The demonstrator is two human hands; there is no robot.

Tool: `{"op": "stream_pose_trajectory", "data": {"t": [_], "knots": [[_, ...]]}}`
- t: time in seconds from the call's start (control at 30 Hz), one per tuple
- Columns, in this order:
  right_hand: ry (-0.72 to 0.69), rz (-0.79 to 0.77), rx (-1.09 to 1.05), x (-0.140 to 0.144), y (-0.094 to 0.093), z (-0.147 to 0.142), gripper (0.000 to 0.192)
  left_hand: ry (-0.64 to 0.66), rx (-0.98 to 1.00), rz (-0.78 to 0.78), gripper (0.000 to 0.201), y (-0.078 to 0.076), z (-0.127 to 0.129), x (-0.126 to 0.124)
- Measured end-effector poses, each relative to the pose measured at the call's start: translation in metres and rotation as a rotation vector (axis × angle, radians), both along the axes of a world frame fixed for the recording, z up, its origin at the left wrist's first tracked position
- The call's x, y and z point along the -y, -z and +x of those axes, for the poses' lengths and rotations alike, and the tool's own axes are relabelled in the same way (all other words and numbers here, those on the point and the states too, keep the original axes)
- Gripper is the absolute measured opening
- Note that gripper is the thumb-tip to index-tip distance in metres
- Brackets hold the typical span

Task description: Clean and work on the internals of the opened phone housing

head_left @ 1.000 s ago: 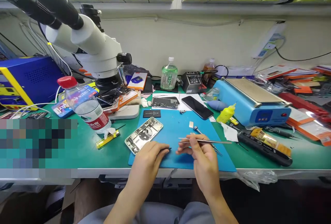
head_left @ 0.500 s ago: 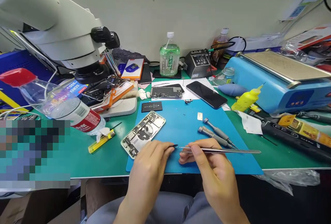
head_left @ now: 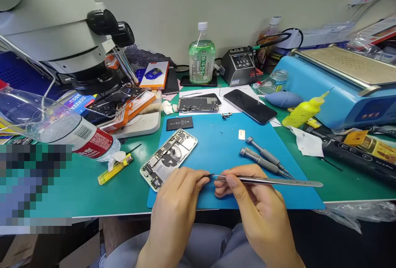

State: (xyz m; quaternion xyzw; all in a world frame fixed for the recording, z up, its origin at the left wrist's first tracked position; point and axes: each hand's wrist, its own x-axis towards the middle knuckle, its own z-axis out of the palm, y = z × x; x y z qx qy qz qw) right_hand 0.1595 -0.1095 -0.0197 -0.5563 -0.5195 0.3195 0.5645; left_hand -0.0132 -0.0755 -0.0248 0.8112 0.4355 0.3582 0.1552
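Hands at the near edge of a blue rubber work mat (head_left: 216,144)

Just beyond the left hand (head_left: 177,195) lies the opened silver phone chassis (head_left: 168,158), internals exposed, screen off. The right hand (head_left: 250,200) grips long steel tweezers (head_left: 269,181); the left pinches a tiny dark part (head_left: 206,176) at their tips, not yet refitted.

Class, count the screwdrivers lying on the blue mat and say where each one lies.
2. The upper screwdriver and the lower screwdriver lie side by side on the blue mat, just beyond the right hand. Others may be hidden in the clutter.
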Motion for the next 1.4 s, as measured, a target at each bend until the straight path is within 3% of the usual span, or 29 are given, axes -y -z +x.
{"op": "stream_pose_trajectory", "data": {"t": [0.93, 1.4], "knots": [[-0.075, -0.125, -0.111, -0.008, -0.012, 0.002, 0.030, -0.029, 0.024, 0.058, 0.014, 0.001, 0.003, 0.005], [-0.053, -0.106, -0.119, -0.007, -0.011, 0.002, 0.028, -0.025, 0.010, 0.036, 0.014, 0.001, 0.005, 0.004]]}}
